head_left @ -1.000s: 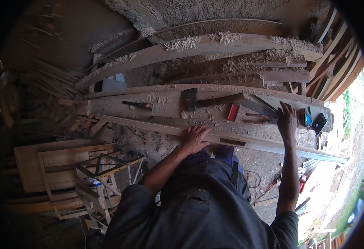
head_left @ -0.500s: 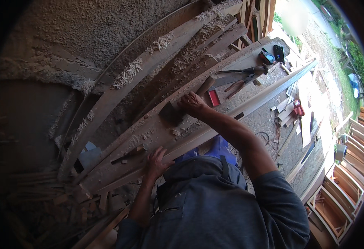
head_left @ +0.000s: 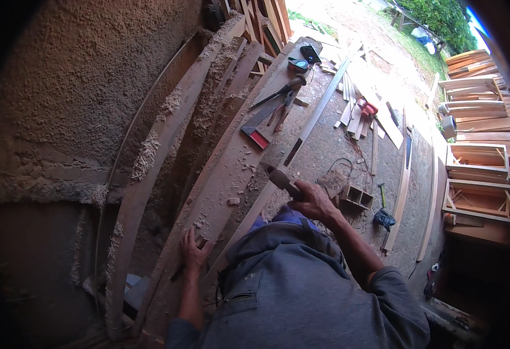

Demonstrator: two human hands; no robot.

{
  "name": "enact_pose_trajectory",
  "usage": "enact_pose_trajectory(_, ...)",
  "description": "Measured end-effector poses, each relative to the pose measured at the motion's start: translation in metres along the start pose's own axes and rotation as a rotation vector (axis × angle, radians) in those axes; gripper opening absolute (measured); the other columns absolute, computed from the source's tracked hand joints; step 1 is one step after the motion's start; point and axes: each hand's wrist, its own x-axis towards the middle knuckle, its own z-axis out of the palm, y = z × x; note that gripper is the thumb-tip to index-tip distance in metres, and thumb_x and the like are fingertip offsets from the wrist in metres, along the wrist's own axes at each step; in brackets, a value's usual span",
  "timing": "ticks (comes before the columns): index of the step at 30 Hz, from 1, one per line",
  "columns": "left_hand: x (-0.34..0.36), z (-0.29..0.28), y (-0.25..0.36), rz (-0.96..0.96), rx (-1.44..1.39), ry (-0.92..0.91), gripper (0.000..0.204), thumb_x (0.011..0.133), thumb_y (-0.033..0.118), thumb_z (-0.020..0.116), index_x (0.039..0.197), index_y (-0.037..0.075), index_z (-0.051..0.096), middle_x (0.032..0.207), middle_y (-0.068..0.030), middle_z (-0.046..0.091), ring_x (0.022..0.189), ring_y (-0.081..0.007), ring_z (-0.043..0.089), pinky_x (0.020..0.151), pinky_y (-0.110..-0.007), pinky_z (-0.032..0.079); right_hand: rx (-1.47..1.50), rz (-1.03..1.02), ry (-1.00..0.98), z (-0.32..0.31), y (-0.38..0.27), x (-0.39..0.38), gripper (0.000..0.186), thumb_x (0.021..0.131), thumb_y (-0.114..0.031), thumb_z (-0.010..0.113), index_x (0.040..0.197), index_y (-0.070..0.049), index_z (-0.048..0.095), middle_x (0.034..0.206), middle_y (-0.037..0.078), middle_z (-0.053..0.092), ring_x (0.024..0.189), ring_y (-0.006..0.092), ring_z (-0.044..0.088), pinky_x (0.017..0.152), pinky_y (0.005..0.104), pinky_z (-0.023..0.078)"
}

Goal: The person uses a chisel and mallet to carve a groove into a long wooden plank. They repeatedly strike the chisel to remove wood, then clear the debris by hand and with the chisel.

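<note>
one firmly closed right hand point(head_left: 313, 200) grips a mallet-like tool point(head_left: 282, 180) (partly hidden); the loosely curled left hand point(head_left: 194, 250) covers a chisel point(head_left: 177, 272) near the bench's point(head_left: 223, 181) lower end, hold unclear.

A rough brown wall point(head_left: 86, 75) rises at left; daylight point(head_left: 409, 87) washes over the grey floor point(head_left: 322, 142); wooden frames point(head_left: 479, 199) line the right, green foliage point(head_left: 441, 26) beyond.
</note>
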Motion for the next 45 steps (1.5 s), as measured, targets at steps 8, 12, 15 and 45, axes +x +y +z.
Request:
enact_pose_trajectory(8,-0.01,-0.005,-0.049,-0.018,0.043,-0.222,0.062,0.082,0.02,0.079,0.133,0.002,0.05,0.125,-0.0245,0.06,0.111,-0.0454,0.061,0.096,-0.055,0.049,0.696,0.352,0.398,-0.018,0.036,-0.098,0.021,0.083,-0.011,0.075,0.095,-0.008,0.057,0.077,-0.003,0.054,0.065,0.0078,0.054,0.056,0.0276,0.043)
enact_pose_trajectory(12,0.047,-0.044,0.028,-0.076,-0.254,-0.013,0.052,0.086,0.016,0.073,0.129,0.002,0.047,0.117,-0.0252,0.06,0.102,-0.0456,0.063,0.09,-0.054,0.05,0.861,0.343,0.517,-0.022,0.043,-0.123,0.028,0.086,-0.011,0.073,0.109,-0.007,0.059,0.075,-0.002,0.055,0.055,0.0077,0.051,0.048,0.0255,0.042)
enact_pose_trajectory(15,0.093,-0.069,0.096,0.029,-0.388,0.206,0.047,0.089,0.015,0.07,0.128,0.002,0.046,0.108,-0.0205,0.058,0.098,-0.0379,0.062,0.088,-0.049,0.05,0.935,0.279,0.548,-0.032,0.029,-0.131,0.033,0.088,-0.012,0.073,0.117,-0.004,0.058,0.076,0.0,0.056,0.055,0.008,0.052,0.048,0.0254,0.043)
enact_pose_trajectory(45,0.256,-0.062,0.367,0.765,-1.118,-0.32,0.054,0.085,0.012,0.085,0.123,0.007,0.047,0.098,-0.0029,0.06,0.087,-0.0102,0.061,0.076,-0.025,0.054,0.856,0.307,0.865,-0.018,-0.031,-0.135,0.038,0.095,-0.004,0.069,0.13,-0.003,0.053,0.082,0.001,0.059,0.058,0.008,0.056,0.052,0.024,0.049)
